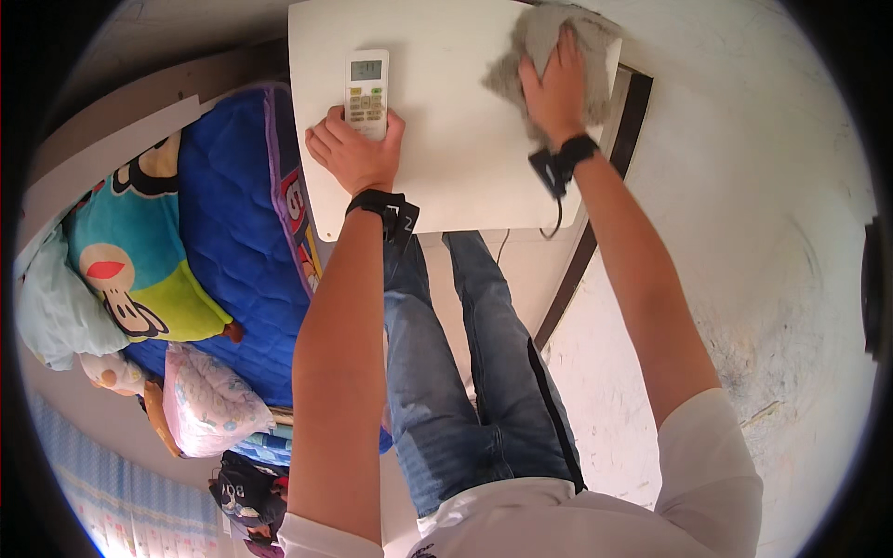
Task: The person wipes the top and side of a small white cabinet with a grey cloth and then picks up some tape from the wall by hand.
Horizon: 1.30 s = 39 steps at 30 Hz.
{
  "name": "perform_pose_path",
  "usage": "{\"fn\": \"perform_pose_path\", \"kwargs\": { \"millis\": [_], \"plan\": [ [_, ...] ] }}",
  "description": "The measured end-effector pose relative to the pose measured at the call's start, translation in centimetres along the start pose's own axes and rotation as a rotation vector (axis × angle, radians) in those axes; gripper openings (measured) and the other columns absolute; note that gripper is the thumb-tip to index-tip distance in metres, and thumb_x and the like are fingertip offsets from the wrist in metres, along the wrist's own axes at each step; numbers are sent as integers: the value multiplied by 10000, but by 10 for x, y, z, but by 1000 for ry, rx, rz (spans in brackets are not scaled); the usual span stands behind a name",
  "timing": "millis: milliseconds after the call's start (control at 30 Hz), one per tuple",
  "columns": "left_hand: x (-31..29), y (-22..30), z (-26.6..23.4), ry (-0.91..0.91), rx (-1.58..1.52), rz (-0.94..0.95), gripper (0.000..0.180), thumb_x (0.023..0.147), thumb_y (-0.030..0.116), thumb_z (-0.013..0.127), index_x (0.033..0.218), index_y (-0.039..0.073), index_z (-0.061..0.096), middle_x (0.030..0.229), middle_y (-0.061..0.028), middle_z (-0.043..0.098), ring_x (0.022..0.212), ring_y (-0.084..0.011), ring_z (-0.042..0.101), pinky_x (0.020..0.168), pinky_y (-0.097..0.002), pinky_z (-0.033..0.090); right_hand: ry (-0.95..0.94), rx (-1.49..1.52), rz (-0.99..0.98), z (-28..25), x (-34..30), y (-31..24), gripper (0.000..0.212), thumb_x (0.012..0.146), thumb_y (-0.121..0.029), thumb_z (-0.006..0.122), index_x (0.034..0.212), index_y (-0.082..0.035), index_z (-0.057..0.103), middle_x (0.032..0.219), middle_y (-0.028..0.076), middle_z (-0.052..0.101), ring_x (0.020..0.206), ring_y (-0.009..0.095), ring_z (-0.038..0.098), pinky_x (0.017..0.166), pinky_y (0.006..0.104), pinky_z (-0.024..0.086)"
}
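White fabric shirt [558,525] is nearest. Left hand [358,153] grasps slim white plastic remote [366,88] by lower end, probably light, stiff; under flattened right hand [558,98], fluffy grey cloth [539,42] seems soft, best pinched at its edge.

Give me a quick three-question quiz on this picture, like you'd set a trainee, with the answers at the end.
1. Open question: What lies under the person's right hand?

2. Multiple choice: Where does the left hand grip the remote control?
A) At its top end
B) At its lower end, below most of the buttons
C) Not at all; the two are far apart

3. Fill the gap: The quilted bedding to the left of the white table is mainly ____ in colour.

Key:
1. A gray cloth
2. B
3. Blue
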<state>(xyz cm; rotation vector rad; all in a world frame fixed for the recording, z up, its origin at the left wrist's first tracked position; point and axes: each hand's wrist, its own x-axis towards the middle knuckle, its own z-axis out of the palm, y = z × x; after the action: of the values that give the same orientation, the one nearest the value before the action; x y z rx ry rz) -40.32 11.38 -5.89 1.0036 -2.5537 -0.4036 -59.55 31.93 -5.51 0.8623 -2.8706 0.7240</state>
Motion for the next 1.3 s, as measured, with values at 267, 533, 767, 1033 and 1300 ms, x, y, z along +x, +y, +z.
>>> {"fn": "perform_pose_path", "kwargs": {
  "millis": [267, 533, 767, 1033, 1300],
  "plan": [
    [2, 3, 4, -12, -29, -39, 627, 695, 382, 755, 1128, 5, 503, 1032, -183, 508, 1072, -409, 453, 1055, -544, 330, -295, -43, 184, -29, -136, -51, 747, 817, -277, 594, 1409, 129, 390, 1568, 200, 320, 1444, 389, 287, 1186, 507, 209],
    [0, 7, 2, -34, -7, -47, 638, 689, 383, 757, 1139, 11, 499, 1043, -177, 512, 1067, -403, 462, 1048, -538, 341, -261, -151, 87, -27, -140, -46, 642, 789, -265, 618, 1319, 76, 498, 1574, 147, 332, 1446, 340, 305, 1180, 515, 224],
    [0, 1, 6, -7, 57, -8, 604, 714, 395, 737, 1126, 14, 512, 1003, -156, 510, 1040, -370, 475, 984, -510, 360, -230, -84, 84, -27, -149, -46, 587, 732, -288, 681, 1246, -33, 558, 1435, 106, 446, 1347, 333, 373, 1161, 532, 259],
    [0, 6, 5, -24, 80, -8, 624, 710, 408, 741, 1133, 15, 506, 1012, -166, 501, 1040, -368, 475, 988, -499, 358, -260, -70, 122, -28, -154, -44, 548, 696, -312, 732, 1181, -96, 598, 1361, 86, 475, 1276, 330, 410, 1140, 520, 285],
    [-1, 3, 4, -44, 95, -7, 649, 715, 409, 744, 1158, 6, 493, 1038, -172, 485, 1061, -370, 462, 982, -508, 352, -311, -33, 73, -40, -138, -55, 543, 707, -312, 735, 1207, -144, 608, 1420, 62, 482, 1359, 267, 391, 1148, 495, 274]
  ]
}}
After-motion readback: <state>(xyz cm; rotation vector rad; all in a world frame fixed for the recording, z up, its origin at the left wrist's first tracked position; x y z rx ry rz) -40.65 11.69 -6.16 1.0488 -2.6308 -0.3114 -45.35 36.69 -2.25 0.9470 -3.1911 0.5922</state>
